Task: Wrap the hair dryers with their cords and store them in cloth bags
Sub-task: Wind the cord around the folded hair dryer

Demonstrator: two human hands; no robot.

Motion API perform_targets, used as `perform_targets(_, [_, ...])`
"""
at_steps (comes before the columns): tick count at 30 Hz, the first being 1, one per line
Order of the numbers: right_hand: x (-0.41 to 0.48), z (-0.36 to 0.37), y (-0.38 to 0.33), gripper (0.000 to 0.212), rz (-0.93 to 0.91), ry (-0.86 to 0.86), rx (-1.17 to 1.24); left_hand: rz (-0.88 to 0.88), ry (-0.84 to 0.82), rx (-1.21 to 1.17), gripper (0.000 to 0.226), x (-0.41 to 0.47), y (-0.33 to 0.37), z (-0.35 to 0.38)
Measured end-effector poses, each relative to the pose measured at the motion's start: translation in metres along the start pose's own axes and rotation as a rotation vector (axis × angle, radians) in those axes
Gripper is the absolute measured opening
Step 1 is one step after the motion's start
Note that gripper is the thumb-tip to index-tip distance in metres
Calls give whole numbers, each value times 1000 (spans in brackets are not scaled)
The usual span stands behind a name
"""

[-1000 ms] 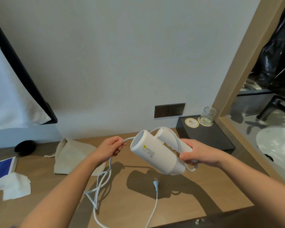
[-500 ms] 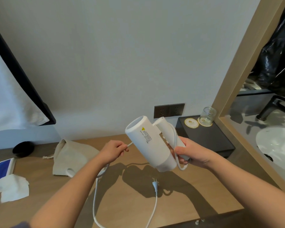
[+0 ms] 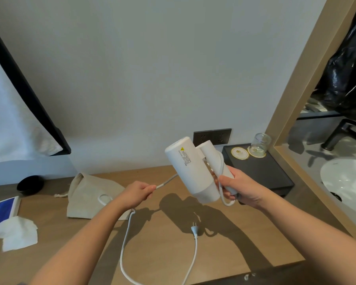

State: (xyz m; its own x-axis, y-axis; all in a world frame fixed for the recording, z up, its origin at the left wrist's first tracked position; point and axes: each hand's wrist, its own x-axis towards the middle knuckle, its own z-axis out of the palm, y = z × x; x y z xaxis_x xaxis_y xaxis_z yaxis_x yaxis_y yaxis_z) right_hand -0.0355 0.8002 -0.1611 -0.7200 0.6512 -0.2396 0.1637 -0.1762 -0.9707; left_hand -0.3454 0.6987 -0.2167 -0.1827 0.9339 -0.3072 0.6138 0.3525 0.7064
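A white folded hair dryer (image 3: 191,169) is held up over the wooden desk, barrel pointing up and left. My right hand (image 3: 239,189) grips its handle, with a loop of white cord under the fingers. My left hand (image 3: 137,193) pinches the cord (image 3: 125,243) to the left of the barrel. The rest of the cord hangs down, loops over the desk and ends in the plug (image 3: 194,230) lying there. A beige cloth bag (image 3: 90,194) lies flat on the desk behind my left hand.
A black tray (image 3: 261,173) with a glass (image 3: 260,144) and a round coaster stands at the back right under a wall socket (image 3: 212,135). White tissues (image 3: 17,233) and a blue booklet lie at the left. A small black object (image 3: 30,185) sits by the wall. A sink (image 3: 347,182) is at the right.
The dryer has tilted up with its barrel raised toward the wall. My left hand has pulled the cord down and left, drawing it taut; less slack lies on the desk.
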Motion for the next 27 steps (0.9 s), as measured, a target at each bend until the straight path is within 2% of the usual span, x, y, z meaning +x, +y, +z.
perform_targets(3, [3, 5, -3, 40, 27, 132, -130, 30, -21, 12, 42, -3, -1, -1])
perform_targets(6, [7, 9, -1, 24, 48, 259, -235, 81, -46, 123, 38, -7, 4, -1])
perform_targets(11, [17, 22, 3, 27, 41, 394, -288, 171, -99, 339, 37, -16, 16, 4])
perform_targets(14, [31, 19, 7, 37, 48, 528, -478, 266, -109, 616, 41, -23, 25, 2])
perform_targets(16, [35, 14, 9, 40, 92, 603, -628, 350, -83, 713, 43, -26, 31, 4])
perform_targets(18, [34, 13, 8, 43, 128, 594, -804, 420, -53, 737, 41, -29, 39, 4])
perform_targets(21, [33, 19, 7, 43, 139, 531, -1207, 508, 0, 770, 34, -32, 51, -1])
perform_targets(27, [31, 27, 1, 44, 168, 314, -1556, 688, 104, 692, 25, -30, 57, -20])
